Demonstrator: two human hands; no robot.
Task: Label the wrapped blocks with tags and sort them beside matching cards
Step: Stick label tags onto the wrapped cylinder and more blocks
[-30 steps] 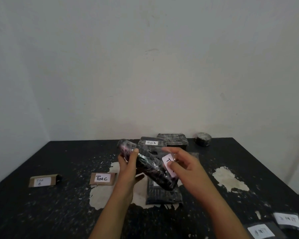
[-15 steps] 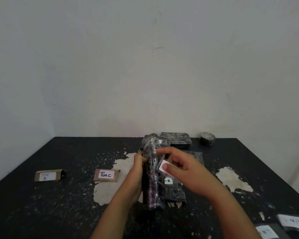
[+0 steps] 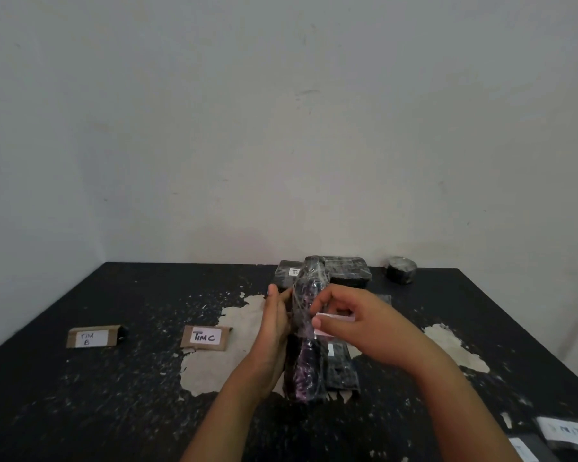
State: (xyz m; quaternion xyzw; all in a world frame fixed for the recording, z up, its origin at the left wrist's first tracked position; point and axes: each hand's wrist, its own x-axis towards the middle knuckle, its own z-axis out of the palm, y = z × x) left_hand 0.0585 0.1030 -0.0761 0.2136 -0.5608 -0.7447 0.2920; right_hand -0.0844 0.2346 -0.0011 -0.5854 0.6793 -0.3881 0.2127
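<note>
Two hands hold a wrapped block on edge over a scuffed black table while a white tag goes against its side.

Nearest, at the right front corner, small white paper tags [image 3: 565, 432] lie in dark sleeves. Above the table's [image 3: 80, 395] middle, the left hand [image 3: 270, 341] cups the left face of the black, film-wrapped block [image 3: 307, 331], fingers curled round it; the block stands on its long edge, pointing away. The right hand [image 3: 357, 325] pinches a white rectangular tag [image 3: 327, 325] between thumb and fingers, against the block's right side. Just beside it a second dark wrapped block [image 3: 342, 368] lies flat. To the left sit two brown cardboard cards, one marked "TIM C" [image 3: 207, 337], one "TIM B" [image 3: 92, 337]. Further back, more wrapped blocks [image 3: 347, 271] rest near the wall, one with a white tag, and a dark tape roll [image 3: 401, 269] stands at the far right.
</note>
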